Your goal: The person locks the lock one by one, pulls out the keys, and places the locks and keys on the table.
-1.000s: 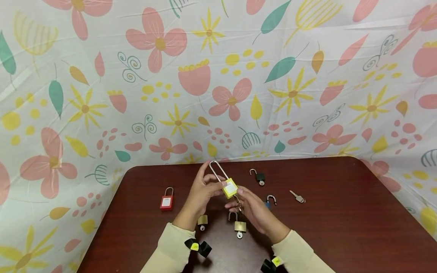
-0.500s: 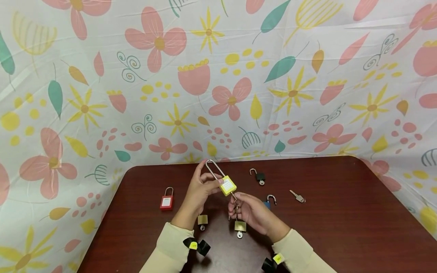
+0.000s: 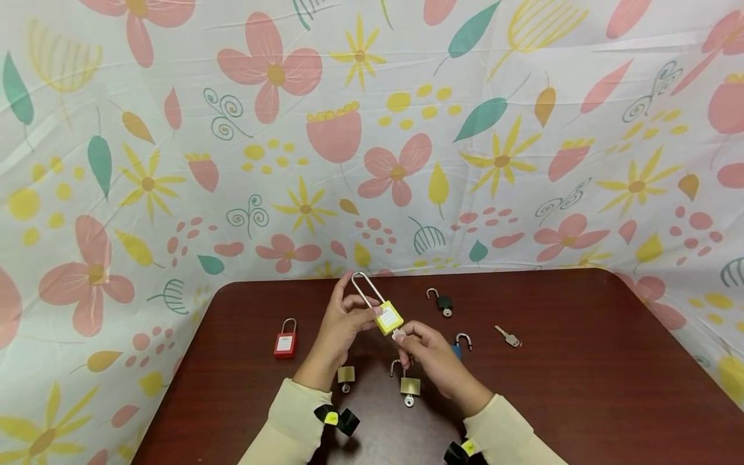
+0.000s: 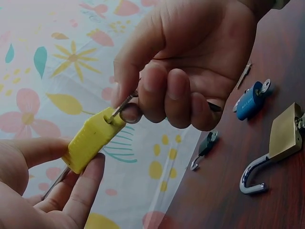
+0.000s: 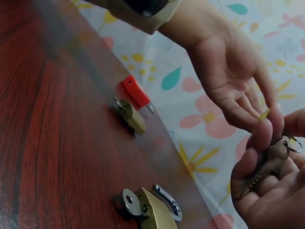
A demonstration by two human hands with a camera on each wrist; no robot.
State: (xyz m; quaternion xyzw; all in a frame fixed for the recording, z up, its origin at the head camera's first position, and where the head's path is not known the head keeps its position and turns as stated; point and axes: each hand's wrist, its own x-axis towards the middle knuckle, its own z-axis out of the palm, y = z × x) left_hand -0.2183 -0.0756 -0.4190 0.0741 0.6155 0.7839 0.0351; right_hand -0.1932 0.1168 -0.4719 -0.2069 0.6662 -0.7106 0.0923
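Observation:
My left hand (image 3: 343, 323) holds up a yellow padlock (image 3: 388, 318) by its body, the long steel shackle tilted up and left. Fingers of my right hand (image 3: 437, 359) pinch a key (image 4: 123, 106) whose blade meets the keyhole in the padlock's end in the left wrist view. A second key (image 5: 270, 166), on the same ring (image 5: 294, 145), lies against the right hand's curled fingers. Below the hands, a brass padlock (image 3: 409, 387) with a raised shackle and a key in it lies on the table. Another brass padlock (image 3: 346, 374) is partly hidden by the left wrist.
On the brown table (image 3: 581, 387) a red padlock (image 3: 285, 344) lies at left. A black open padlock (image 3: 444, 303) is at the back, a blue one (image 4: 251, 104) beside the right hand. A loose key (image 3: 509, 338) lies farther right. A floral cloth (image 3: 372, 142) hangs behind.
The right hand has moved from the padlock's lower edge to a pinch on the key at the keyhole. The yellow padlock has shifted slightly left; the left hand keeps its hold.

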